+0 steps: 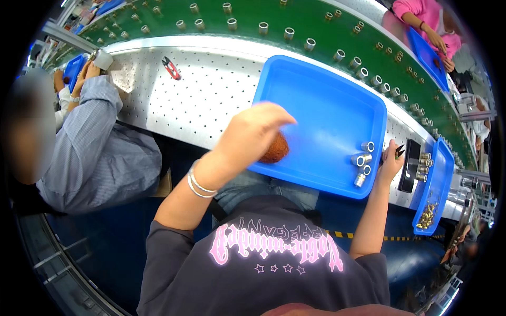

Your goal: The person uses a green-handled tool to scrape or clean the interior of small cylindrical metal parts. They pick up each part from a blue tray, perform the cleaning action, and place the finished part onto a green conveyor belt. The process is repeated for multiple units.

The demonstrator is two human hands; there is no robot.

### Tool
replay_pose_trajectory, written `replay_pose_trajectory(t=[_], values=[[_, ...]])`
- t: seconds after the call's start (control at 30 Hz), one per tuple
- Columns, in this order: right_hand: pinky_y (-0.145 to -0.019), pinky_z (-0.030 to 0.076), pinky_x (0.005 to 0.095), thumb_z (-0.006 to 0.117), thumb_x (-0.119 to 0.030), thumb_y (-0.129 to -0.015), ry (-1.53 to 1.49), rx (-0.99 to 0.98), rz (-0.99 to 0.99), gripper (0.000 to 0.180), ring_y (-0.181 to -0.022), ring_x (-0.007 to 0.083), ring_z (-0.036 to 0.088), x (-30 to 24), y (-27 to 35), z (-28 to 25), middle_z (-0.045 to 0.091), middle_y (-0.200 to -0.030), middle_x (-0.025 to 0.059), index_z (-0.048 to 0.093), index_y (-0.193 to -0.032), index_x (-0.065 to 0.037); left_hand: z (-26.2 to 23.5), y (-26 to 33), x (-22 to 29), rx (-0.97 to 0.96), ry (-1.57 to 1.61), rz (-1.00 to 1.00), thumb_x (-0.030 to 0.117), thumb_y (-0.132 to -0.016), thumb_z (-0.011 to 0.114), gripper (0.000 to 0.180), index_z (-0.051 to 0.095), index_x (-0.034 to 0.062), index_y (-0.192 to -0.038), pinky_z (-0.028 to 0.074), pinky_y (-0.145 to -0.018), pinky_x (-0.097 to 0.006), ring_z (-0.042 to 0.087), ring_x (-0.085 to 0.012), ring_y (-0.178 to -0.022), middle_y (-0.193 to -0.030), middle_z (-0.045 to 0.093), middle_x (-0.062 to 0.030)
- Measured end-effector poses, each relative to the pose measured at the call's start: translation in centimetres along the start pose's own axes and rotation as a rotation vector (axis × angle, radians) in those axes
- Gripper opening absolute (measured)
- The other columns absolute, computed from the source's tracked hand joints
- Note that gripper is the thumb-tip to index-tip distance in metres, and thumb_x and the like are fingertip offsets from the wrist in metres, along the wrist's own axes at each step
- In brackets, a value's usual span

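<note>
A blue tray lies in front of me on the perforated metal table. My left hand hovers over its left side, smeared by motion, so its grip is unclear. Just below that hand is a rounded reddish-brown fibrous clump, partly hidden by it. Several metal sleeves lie in the tray's right end. Beyond the tray's right edge, my right hand is closed round a pair of nippers; only their dark jaws show.
Red-handled nippers lie on the table at left. Behind it, a green conveyor carries several metal sleeves. A black holder and a second blue tray with brass pieces stand at right. A co-worker's sleeve is close by on the left.
</note>
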State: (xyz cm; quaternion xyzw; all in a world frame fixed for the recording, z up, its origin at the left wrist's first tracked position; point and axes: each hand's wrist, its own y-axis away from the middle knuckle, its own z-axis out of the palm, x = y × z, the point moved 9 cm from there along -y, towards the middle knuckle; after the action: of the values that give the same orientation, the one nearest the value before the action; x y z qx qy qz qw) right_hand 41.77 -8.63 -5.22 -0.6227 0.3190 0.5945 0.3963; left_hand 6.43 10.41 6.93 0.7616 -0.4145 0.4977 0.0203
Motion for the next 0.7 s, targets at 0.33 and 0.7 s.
replay_pose_trajectory(t=[0.33,0.7], values=[[-0.043,0.02,0.0207,0.059,-0.016,-0.091,0.04,-0.024,-0.025,0.037,-0.045,0.0023,0.026,-0.2,0.3,0.4,0.032,-0.052,-0.0074,0.04,-0.059,-0.013,-5.3,6.1,-4.9,0.098,-0.025,-0.218,0.002,-0.081,0.06,0.009,0.064,-0.0003,-0.09,0.049,-0.072,-0.029,0.062,-0.0203,-0.072,-0.089,0.063,-0.0104],[-0.048,0.027,0.0186,0.059,-0.024,-0.091,0.241,0.0,-0.128,0.029,-0.053,0.0027,0.037,-1.2,0.4,1.5,0.045,-0.06,-0.0051,0.053,-0.07,-0.005,-6.3,8.5,-11.4,0.224,-0.449,-0.204,0.005,-0.08,0.06,0.032,0.059,0.0026,-0.112,0.04,-0.095,-0.039,0.048,-0.0343,-0.115,-0.122,0.052,-0.0175]])
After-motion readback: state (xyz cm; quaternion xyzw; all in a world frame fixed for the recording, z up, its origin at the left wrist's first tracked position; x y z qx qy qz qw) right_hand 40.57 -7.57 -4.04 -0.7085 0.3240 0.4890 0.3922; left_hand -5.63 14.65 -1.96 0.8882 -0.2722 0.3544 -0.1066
